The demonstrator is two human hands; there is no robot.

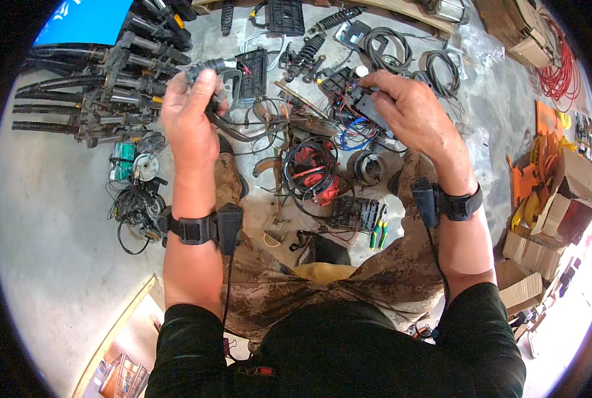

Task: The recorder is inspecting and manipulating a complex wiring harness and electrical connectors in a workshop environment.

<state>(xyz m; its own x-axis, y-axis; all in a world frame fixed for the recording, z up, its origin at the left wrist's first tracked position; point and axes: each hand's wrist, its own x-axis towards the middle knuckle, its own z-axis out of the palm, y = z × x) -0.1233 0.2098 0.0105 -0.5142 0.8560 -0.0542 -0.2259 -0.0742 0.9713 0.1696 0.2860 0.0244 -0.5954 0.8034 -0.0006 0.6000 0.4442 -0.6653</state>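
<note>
My left hand (pixel 190 106) is closed around a thick black cable (pixel 237 136) with a dark grey end piece (pixel 224 65) beyond the thumb. The cable runs down and right into a tangle of wires. My right hand (pixel 415 113) has bent fingers at a black plastic housing (pixel 339 83) with thin coloured wires, and seems to grip its edge; the fingertips are partly hidden. Below, between my feet, lie a black cable coil (pixel 309 169) over red parts, a blue wire loop (pixel 356 134), a dark round ring-shaped part (pixel 369 167) and green-and-yellow pliers (pixel 379 227).
Shock absorbers (pixel 306 54), a black plastic tray (pixel 251 76) and a cable coil (pixel 387 50) lie at the far side. Black fork-like tubes (pixel 120 86) are stacked at left, near a wire bundle (pixel 137 205). Cardboard boxes (pixel 568 199) and red cable (pixel 560 79) sit at right.
</note>
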